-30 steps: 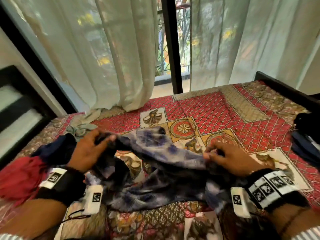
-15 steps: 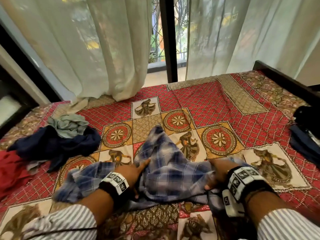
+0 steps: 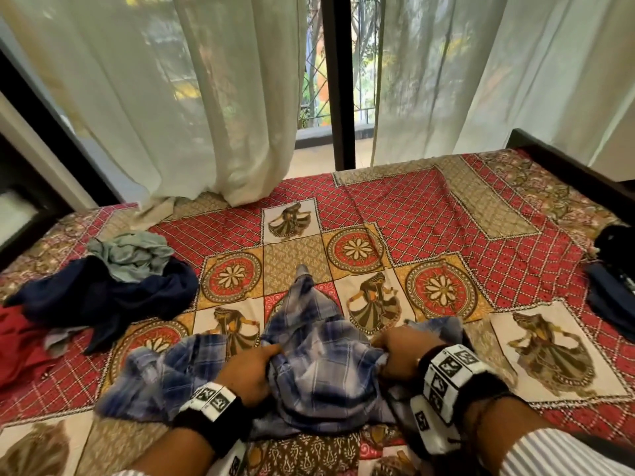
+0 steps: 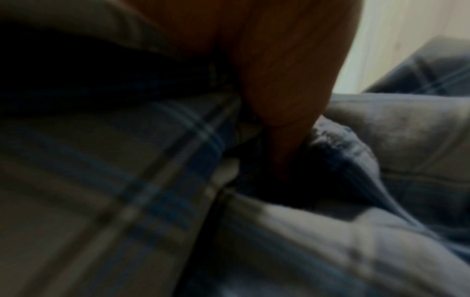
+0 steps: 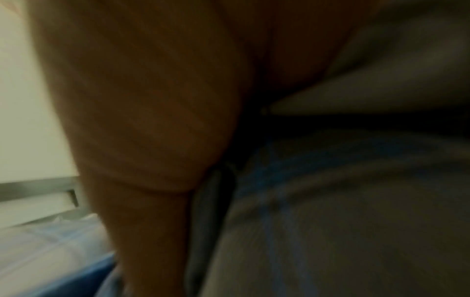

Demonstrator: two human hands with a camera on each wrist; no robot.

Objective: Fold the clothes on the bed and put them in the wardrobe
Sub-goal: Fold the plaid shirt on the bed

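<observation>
A blue and white plaid shirt (image 3: pixel 316 369) lies crumpled on the patterned red bedspread (image 3: pixel 429 214), near the front edge. My left hand (image 3: pixel 254 367) pinches a bunched fold of it on the left side. My right hand (image 3: pixel 395 355) grips the cloth on the right. Both wrist views are dark and blurred: the left wrist view has plaid cloth (image 4: pixel 152 191) under a finger, and the right wrist view has pale blue cloth (image 5: pixel 330 221) against the palm.
A heap of loose clothes sits at the left: a grey-green piece (image 3: pixel 132 250), a navy one (image 3: pixel 103 297) and a red one (image 3: pixel 20 341). Dark garments (image 3: pixel 611 283) lie at the right edge. Sheer curtains (image 3: pixel 178 97) hang behind the bed.
The plaid shirt came down from mid-air onto the bed. Both hands drew back toward me with it and now bunch its near part. The camera tilted down.
</observation>
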